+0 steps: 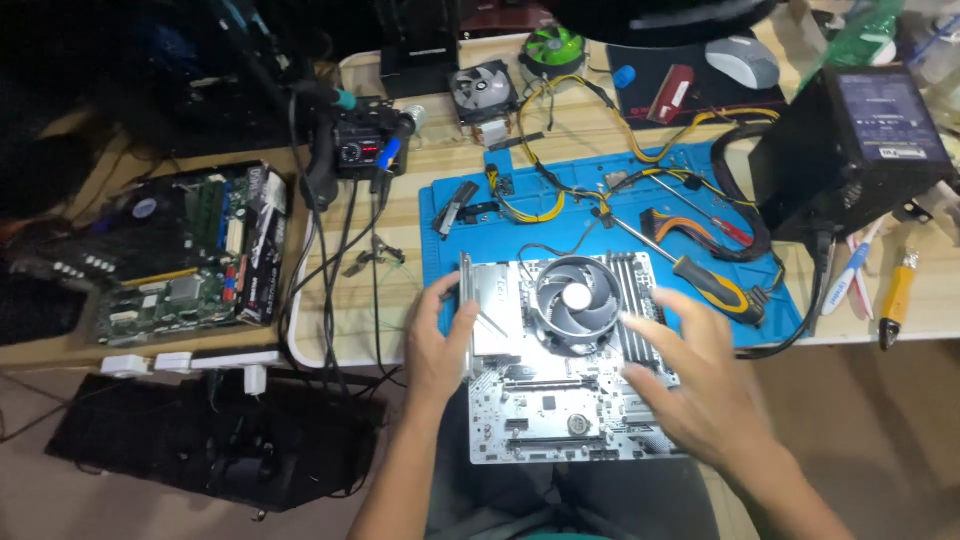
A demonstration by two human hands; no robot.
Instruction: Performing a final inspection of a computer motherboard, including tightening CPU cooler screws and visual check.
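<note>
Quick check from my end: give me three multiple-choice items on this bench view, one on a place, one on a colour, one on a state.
1. Where does the round grey cooler fan sit?
A. on the white motherboard
B. on the black power supply box
C. on the floor

2. What colour is the work mat under the board?
A. red
B. blue
C. white

3. What is the left hand doing?
A. holding a screwdriver
B. resting on the grey mouse
C. gripping the board's left edge

Answers: 1 A, the fan stands on the board's upper half. 2 B, blue mat shows around it. 3 C, fingers wrap that edge.
</note>
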